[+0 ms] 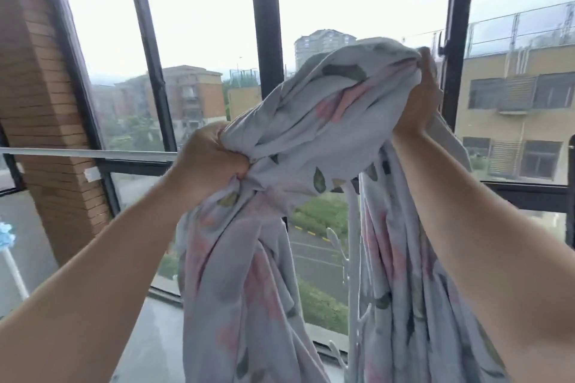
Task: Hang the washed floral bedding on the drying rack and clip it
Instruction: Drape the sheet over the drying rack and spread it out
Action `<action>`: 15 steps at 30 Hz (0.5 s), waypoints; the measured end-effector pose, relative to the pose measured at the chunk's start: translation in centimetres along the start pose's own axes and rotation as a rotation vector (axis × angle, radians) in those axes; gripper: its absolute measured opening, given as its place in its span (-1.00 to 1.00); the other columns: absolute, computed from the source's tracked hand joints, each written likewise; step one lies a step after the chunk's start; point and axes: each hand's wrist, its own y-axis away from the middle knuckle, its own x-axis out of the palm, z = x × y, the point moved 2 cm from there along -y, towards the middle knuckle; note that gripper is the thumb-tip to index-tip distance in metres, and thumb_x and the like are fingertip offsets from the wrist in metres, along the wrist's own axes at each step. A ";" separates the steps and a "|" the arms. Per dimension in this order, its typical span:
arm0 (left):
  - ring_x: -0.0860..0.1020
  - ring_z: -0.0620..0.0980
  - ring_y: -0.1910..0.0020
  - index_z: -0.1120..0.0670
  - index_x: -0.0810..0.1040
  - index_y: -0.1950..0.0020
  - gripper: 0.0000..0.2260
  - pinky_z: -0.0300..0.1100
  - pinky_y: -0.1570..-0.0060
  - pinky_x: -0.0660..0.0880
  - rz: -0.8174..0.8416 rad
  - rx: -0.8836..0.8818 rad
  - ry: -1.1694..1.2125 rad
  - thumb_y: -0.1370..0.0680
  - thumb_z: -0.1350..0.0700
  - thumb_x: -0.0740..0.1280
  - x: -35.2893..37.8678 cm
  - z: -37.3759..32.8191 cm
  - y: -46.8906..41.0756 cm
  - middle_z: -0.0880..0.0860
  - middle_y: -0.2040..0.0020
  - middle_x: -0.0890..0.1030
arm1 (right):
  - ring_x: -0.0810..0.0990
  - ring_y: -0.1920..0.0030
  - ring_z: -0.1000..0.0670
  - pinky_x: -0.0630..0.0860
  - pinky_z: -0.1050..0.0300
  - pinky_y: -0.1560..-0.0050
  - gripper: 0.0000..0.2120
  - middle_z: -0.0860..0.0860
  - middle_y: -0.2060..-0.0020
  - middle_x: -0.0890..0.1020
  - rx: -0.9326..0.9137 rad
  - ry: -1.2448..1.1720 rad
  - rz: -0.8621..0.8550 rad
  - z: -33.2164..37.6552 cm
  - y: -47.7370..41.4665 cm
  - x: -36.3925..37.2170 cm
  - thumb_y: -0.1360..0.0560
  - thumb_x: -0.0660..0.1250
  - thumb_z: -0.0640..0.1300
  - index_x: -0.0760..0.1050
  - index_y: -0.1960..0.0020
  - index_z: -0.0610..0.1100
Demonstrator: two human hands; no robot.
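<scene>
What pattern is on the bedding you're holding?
Pale grey-white bedding with pink flowers and green leaves; head view.

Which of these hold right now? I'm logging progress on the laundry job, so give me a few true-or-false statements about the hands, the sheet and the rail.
1. Both hands grip the sheet. True: left hand, right hand.
2. The right hand is higher than the left. True.
3. The sheet lies spread flat over the rail. False: it is bunched and held up, with folds hanging down.
4. A clip already pins the sheet. False: none is visible on it.
5. The sheet is plain white. False: it has pink flowers and green leaves.
</scene>
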 end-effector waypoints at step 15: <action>0.57 0.01 0.19 -0.06 0.51 0.14 -0.87 -0.20 0.28 0.42 -0.813 -0.134 -0.497 -0.37 0.15 0.33 -10.0 4.2 -7.5 -0.14 0.27 0.55 | 0.47 -0.10 -0.10 0.37 -0.06 -0.10 -0.65 -0.04 -0.07 0.51 -0.399 0.168 0.599 1.5 -3.1 24.3 -0.45 0.31 -0.09 0.37 -0.21 -0.10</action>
